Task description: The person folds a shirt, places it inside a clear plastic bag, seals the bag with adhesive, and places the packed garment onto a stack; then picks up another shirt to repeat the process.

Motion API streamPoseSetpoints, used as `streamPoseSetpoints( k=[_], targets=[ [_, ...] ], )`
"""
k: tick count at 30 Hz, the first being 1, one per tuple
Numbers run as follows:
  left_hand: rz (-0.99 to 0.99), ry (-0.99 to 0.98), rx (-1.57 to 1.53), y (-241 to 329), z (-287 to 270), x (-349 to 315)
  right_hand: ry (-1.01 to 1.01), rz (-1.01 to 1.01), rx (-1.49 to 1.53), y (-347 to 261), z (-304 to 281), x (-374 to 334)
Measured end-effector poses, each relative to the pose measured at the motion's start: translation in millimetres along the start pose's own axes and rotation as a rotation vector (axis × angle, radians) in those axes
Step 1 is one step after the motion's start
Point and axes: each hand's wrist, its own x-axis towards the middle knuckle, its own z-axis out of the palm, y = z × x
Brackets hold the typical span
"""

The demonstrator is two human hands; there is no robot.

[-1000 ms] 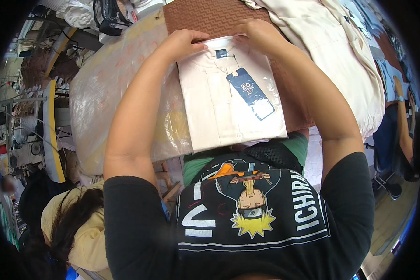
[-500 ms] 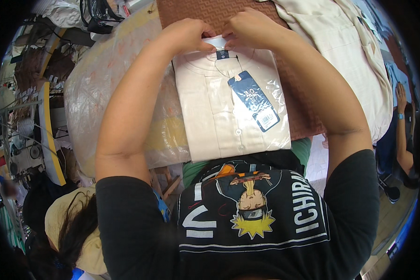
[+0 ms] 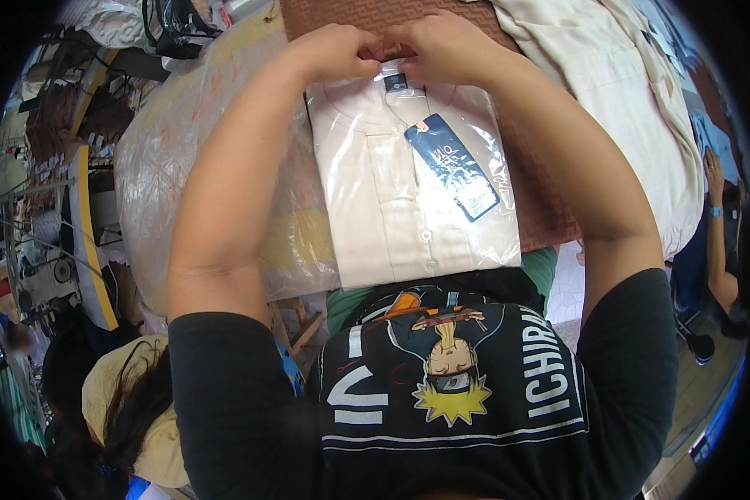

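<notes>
At the top middle of the head view, the left hand (image 3: 346,52) and the right hand (image 3: 433,50) come close together at the neck end of a folded cream cloth shirt (image 3: 354,208) inside a clear, shiny plastic bag (image 3: 498,179). Both hands have their fingers bent in, with the thumbs near them. They touch the top edge of the bag, but some fingertips are tucked out of sight, so I cannot tell how tightly they pinch it, or if they do.

The shirt lies flat in front of the person, with its buttons up and its bottom end by the lap. Its back is hidden. A dark blue card tag (image 3: 450,167) hangs at a slant on a thin string, and bright shine covers some of it. A small dark neck label (image 3: 395,82) sits just below the hands.

Under the bag is a brown zigzag cloth (image 3: 525,162), mostly covered up, on a bench (image 3: 196,167) wrapped in wrinkly see-through plastic. A big cream cloth (image 3: 633,125) on the right is partly blocked by the arm. At the far right edge, another person's hand (image 3: 713,171) looks tiny and bent.
</notes>
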Motion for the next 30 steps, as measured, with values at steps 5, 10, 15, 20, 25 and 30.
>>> streamPoseSetpoints(
  k=[5, 10, 15, 20, 25, 30],
  targets=[
    [-0.044, -0.05, -0.066, -9.5, -0.8, -9.3, -0.12, 0.084, 0.025, -9.0, -7.1, 3.6],
    [-0.046, -0.056, -0.033, -9.7, 1.3, -3.5, -0.137, 0.008, -0.15, -4.6, 1.3, 13.3],
    [-0.04, -0.063, -0.138, -19.4, 1.4, -13.1, -0.146, 0.071, 0.04, -12.9, -3.1, 12.5],
    [-0.043, -0.101, -0.107, -25.1, 4.9, -8.0, -0.126, -0.016, -0.047, -13.9, 4.0, 15.8],
    [-0.054, -0.046, -0.16, -31.6, 11.9, -10.7, -0.153, -0.028, -0.159, -13.6, 7.5, 20.0],
    [-0.063, -0.044, -0.155, -27.7, 7.9, -18.1, -0.23, 0.064, -0.039, -19.8, -2.5, 20.0]
  ],
)
